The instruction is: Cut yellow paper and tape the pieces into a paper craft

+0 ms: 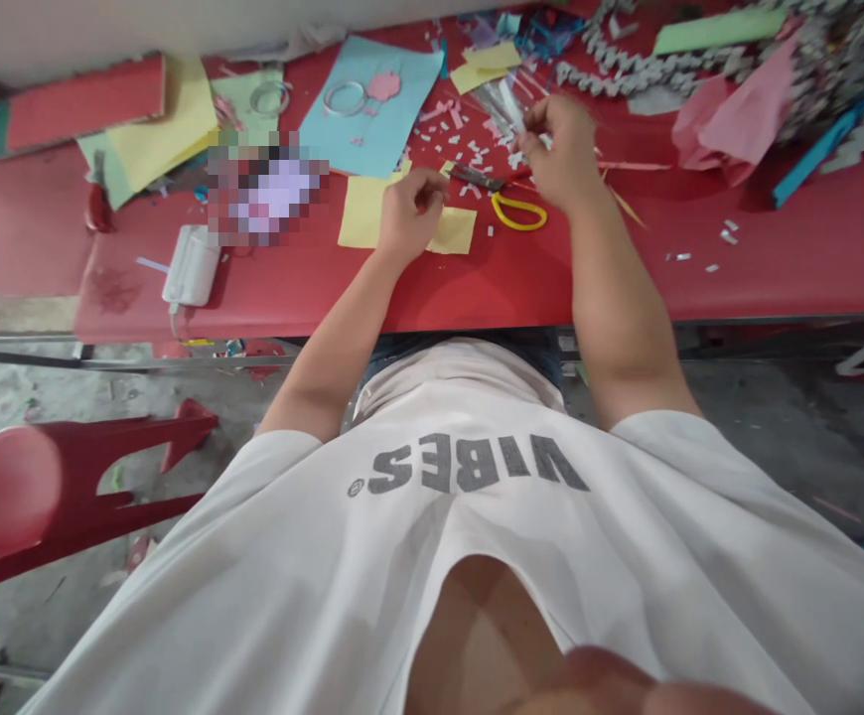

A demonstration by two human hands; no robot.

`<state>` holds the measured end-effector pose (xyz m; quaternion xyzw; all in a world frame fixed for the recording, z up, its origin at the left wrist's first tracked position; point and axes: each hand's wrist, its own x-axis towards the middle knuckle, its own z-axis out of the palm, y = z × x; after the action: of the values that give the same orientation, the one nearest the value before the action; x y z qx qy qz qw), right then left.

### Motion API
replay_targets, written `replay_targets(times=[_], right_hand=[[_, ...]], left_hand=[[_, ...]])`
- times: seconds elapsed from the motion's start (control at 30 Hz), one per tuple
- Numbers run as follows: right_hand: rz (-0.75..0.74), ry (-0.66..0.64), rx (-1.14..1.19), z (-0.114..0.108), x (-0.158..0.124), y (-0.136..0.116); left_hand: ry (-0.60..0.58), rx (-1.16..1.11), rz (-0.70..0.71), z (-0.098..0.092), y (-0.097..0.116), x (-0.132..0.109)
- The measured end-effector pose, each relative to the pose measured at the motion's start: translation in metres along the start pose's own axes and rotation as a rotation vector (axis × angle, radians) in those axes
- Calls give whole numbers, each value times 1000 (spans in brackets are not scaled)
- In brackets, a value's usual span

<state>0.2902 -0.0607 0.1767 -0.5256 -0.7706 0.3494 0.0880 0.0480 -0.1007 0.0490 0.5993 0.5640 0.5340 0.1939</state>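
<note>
My left hand [411, 214] rests over yellow paper pieces [361, 214] on the red table, its fingers curled closed; whatever may be between them is too small to make out. Up and to the right, my right hand [562, 149] pinches at the end of a shiny silvery strip [510, 107], blurred at the fingertips. Between the hands lie yellow-handled scissors [519, 212], blades pointing left toward my left hand. Small white and pink paper clippings [469, 154] are scattered just beyond the scissors.
A blue sheet [394, 129] with a ring of tape [345, 97] lies beyond my left hand. Leftward are a phone [275, 197], a white power bank [192, 266] and a red book [89, 104]. Grey garlands [655, 65] and pink paper [745, 114] cover the far right. A red stool [15, 492] stands below.
</note>
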Motion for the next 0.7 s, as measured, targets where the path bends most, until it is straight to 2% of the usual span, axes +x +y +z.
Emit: replay_targets(times=[0.13,0.23,0.3,0.37,0.5,0.6,0.7], right_hand=[[-59,18,160,25,13,-5],[-182,138,322,44,33,2],[-289,204,414,54,41,5],[-294,192,414,59,41,3],[-120,87,234,54,21,-12],[-81,64,153,50,10,-20],[-108,101,182,56,14,-18]], left_hand=[[-11,-22,119,1,1,-1],[-9,-28,244,-1,5,-2],[-29,-2,268,-3,8,-4],[-56,13,245,-5,14,-6],[-80,-99,191,-5,23,-9],[-82,-186,36,0,25,-8],[-67,-202,-110,5,21,-5]])
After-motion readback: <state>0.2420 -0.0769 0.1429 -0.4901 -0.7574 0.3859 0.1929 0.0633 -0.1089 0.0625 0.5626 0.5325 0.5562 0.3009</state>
